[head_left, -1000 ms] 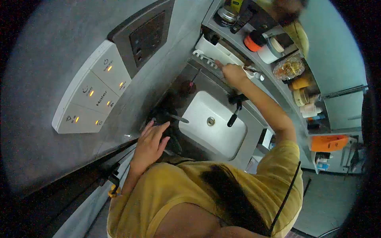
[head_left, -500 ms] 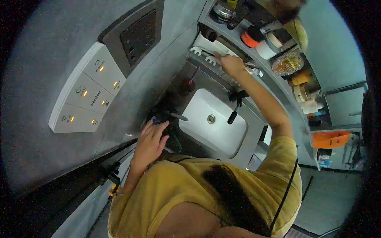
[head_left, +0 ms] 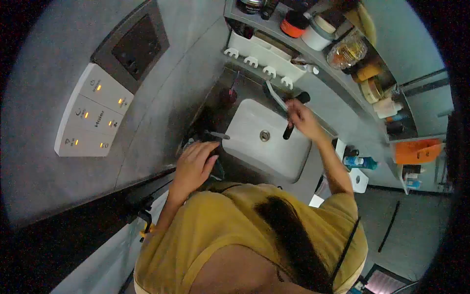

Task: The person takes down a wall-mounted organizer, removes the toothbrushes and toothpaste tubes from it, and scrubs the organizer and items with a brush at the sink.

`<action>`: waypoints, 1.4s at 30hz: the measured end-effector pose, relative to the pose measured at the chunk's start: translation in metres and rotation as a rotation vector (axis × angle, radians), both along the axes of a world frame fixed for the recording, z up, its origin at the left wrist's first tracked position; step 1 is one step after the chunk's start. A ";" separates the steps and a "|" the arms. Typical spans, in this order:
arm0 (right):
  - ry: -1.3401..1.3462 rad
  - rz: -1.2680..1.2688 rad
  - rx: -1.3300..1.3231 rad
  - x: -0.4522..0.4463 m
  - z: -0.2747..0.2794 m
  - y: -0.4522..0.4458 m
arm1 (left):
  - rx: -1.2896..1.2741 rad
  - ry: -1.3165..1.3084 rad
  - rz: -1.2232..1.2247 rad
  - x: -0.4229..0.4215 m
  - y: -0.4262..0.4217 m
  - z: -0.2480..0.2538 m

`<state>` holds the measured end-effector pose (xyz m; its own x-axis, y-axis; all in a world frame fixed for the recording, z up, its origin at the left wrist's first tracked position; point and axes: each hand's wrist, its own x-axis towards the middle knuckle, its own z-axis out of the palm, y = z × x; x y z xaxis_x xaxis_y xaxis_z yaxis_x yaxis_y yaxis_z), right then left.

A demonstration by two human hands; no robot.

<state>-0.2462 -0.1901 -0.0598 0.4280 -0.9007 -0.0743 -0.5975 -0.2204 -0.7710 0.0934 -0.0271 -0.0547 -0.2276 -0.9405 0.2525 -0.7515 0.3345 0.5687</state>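
Might knock toothbrush [head_left: 277, 96] against nearby faucet [head_left: 288, 132] and drop it — pinched in right hand [head_left: 304, 119], with left hand [head_left: 196, 160] loosely spread.

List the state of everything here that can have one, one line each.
Control panel: on, orange lights lit.
Black tap: no running water visible.
Basin: no standing water visible.
White rack: mounted below the shelf, hooks exposed.
Slim light-handled tool: held, raised at the basin's edge.
Right hand: closed around the tool.
Left hand: open, fingers extended.
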 end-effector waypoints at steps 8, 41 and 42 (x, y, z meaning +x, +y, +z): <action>-0.460 -0.295 0.861 -0.077 -0.183 0.117 | 0.928 1.360 -0.328 -0.135 -0.097 -0.025; -1.746 -0.236 1.014 -0.056 -0.246 0.029 | 0.756 1.365 0.258 -0.168 -0.184 -0.078; -1.735 -0.239 1.016 -0.060 -0.255 0.027 | 0.756 1.377 0.258 -0.154 -0.193 -0.077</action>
<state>-0.3057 -0.1631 -0.3147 0.4922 -0.8440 -0.2131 0.8180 0.5321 -0.2185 -0.0607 -0.2199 -0.1317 -0.0520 -0.9146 -0.4009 0.4654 -0.3774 0.8006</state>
